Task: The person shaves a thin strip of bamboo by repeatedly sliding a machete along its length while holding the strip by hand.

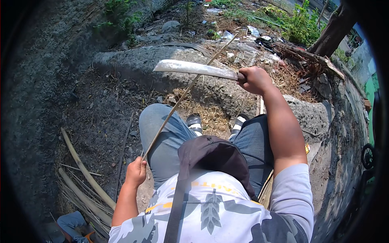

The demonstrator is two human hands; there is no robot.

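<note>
A machete [198, 69] with a broad, slightly curved steel blade is in my right hand [256, 79], its fingers closed round the dark handle. The blade points left and lies across a long thin stick [175, 106]. My left hand [136, 172] pinches the lower end of that stick beside my left knee. From there the stick slants up and to the right, past the blade, toward the rubble. Whether the blade's edge touches the stick or only passes over it, I cannot tell. My jeans-clad knees [159, 121] are spread below the blade.
Thick pale stalks [87, 170] and a bundle of thin sticks [79, 188] lie at lower left, near another person's trouser leg [72, 223]. A long concrete block [133, 60] crosses ahead of my feet. Litter and a tree trunk [332, 30] stand beyond, at right.
</note>
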